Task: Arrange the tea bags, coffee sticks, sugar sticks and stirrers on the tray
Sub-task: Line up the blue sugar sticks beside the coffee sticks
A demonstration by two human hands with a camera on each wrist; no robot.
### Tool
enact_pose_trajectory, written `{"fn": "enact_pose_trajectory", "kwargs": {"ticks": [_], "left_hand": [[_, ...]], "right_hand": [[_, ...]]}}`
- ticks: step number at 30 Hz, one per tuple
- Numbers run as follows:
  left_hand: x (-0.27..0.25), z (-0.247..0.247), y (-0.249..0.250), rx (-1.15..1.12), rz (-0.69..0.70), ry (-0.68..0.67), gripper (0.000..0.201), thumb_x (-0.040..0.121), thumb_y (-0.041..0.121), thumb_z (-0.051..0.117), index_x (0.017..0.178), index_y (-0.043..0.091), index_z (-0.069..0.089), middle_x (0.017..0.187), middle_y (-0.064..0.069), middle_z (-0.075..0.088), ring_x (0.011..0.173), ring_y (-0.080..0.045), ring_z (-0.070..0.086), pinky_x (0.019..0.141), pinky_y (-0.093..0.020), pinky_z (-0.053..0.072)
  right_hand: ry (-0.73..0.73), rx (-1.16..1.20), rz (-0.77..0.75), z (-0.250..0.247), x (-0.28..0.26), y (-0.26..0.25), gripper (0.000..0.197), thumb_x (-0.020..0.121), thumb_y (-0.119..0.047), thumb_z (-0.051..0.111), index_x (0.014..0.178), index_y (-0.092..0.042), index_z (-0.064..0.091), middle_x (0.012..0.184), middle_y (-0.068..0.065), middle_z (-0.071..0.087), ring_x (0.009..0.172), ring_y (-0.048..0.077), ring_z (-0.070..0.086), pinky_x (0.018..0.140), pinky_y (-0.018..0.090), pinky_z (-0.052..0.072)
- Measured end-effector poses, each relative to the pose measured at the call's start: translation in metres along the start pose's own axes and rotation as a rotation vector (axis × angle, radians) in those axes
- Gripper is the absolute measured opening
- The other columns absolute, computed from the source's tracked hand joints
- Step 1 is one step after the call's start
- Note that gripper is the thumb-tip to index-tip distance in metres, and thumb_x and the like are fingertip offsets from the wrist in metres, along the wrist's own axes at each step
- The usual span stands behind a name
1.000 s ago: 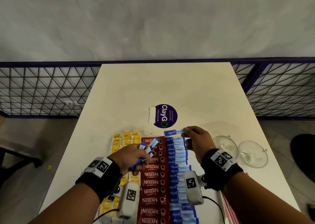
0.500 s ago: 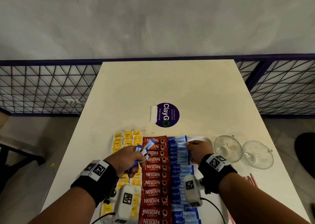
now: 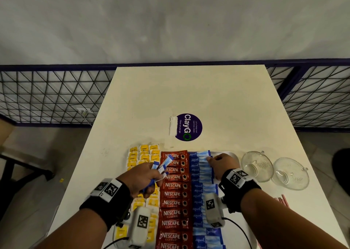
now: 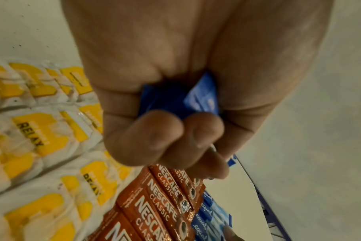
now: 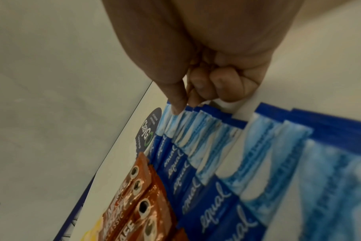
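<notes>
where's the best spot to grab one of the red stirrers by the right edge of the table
Probably the far tips of the red stirrers, pinched from above. They lie flat on the table, mostly hidden behind the right forearm; only those ends show, so a side approach looks blocked.

A cream-coloured table [image 3: 198, 100] fills the middle of the head view, its far end against a pale grey wall [image 3: 170, 21]. A round purple sticker [image 3: 188, 127] reading "ClayGo" lies flat near the table's centre, with a strip of torn white tape [image 3: 173, 125] touching its left edge. Two clear glass bowls [image 3: 273, 170] sit side by side near the table's right edge, just beside each other. A dark blue wire-mesh fence [image 3: 47, 95] runs behind the table on both sides, along the foot of the wall. A white power plug [image 3: 84, 112] hangs on the mesh to the left. Grey floor [image 3: 28, 173] shows beneath, with a small yellow scrap [image 3: 61, 180] on it.
</notes>
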State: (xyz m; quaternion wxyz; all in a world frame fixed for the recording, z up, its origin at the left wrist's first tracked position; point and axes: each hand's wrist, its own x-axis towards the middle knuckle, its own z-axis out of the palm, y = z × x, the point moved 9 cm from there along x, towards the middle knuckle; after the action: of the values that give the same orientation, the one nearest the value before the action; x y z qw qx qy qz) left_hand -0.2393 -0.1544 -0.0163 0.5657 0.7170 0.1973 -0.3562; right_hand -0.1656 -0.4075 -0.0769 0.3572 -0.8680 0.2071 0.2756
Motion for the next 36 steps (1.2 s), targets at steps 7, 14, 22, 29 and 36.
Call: {"fn": "enact_pose_trajectory", "kwargs": {"ticks": [7, 14, 22, 29, 36], "left_hand": [[0.001, 0.002, -0.001, 0.002, 0.005, -0.015, 0.007, 0.094, 0.003, 0.046, 0.09, 0.004, 0.051, 0.063, -0.007, 0.057, 0.041, -0.017, 0.037, 0.041, -0.024, 0.033], [0.001, 0.008, 0.002, 0.015, -0.005, -0.071, 0.011, 0.095, 0.004, 0.048, 0.102, 0.004, 0.056, 0.067, -0.008, 0.057, 0.043, -0.016, 0.038, 0.043, -0.024, 0.032], [0.002, 0.032, 0.026, 0.042, 0.062, -0.191, 0.01, 0.092, 0.001, 0.05, 0.099, 0.002, 0.057, 0.063, -0.004, 0.06, 0.042, -0.016, 0.038, 0.041, -0.023, 0.034], [0.008, 0.003, 0.022, -0.288, 0.135, 0.041, 0.018, 0.092, 0.01, 0.051, 0.074, 0.007, 0.054, 0.061, -0.007, 0.042, 0.04, -0.015, 0.03, 0.045, -0.024, 0.025], [0.014, 0.022, 0.046, -0.153, 0.331, 0.143, 0.022, 0.094, 0.022, 0.061, 0.08, 0.006, 0.059, 0.051, 0.001, 0.033, 0.041, -0.014, 0.028, 0.042, -0.023, 0.031]], "right_hand": [[0.027, -0.011, 0.004, -0.003, -0.003, 0.0, 0.04, 0.087, -0.049, 0.061, 0.068, -0.015, 0.054, 0.054, 0.001, 0.056, 0.051, 0.018, 0.054, 0.054, 0.025, 0.043], [0.029, 0.145, -0.355, -0.006, -0.051, -0.06, 0.04, 0.086, -0.055, 0.058, 0.077, -0.017, 0.053, 0.065, -0.004, 0.055, 0.058, 0.012, 0.05, 0.057, 0.025, 0.041], [-0.158, 0.296, -0.501, 0.011, -0.072, -0.087, 0.015, 0.089, -0.025, 0.065, 0.075, -0.019, 0.066, 0.057, -0.008, 0.056, 0.045, 0.003, 0.042, 0.055, 0.027, 0.038], [-0.005, 0.567, -0.313, -0.019, -0.064, -0.058, 0.016, 0.09, -0.024, 0.064, 0.08, -0.011, 0.067, 0.048, 0.001, 0.055, 0.049, 0.019, 0.044, 0.051, 0.028, 0.037], [-0.028, 0.705, -0.296, -0.017, -0.072, -0.051, 0.013, 0.089, -0.016, 0.066, 0.085, -0.004, 0.067, 0.049, 0.003, 0.056, 0.045, 0.014, 0.046, 0.051, 0.025, 0.044]]}}
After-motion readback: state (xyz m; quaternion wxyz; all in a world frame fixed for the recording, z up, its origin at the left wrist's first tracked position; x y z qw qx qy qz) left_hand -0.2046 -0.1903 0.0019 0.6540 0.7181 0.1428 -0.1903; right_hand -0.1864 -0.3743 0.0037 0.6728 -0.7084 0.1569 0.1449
